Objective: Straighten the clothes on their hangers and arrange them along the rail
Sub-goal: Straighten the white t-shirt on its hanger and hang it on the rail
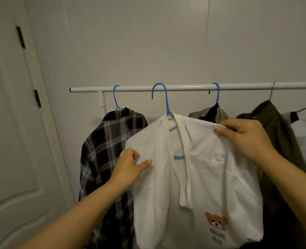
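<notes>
Gripping both shoulders of the white hooded top with the bear print [199, 177], I have my left hand [130, 168] pinching the cloth at the near shoulder and my right hand [245, 135] pinching the seam at the far one. The top hangs on a blue wire hanger [163, 99] hooked over the white metal rail [184, 87], between the dark plaid shirt [109, 150] and the olive jacket [274, 126]. It sits skewed, with the hanger's lower bar showing through the neck. I judge an uneven tug could slide one shoulder off, or lift the hook clear of the rail.
</notes>
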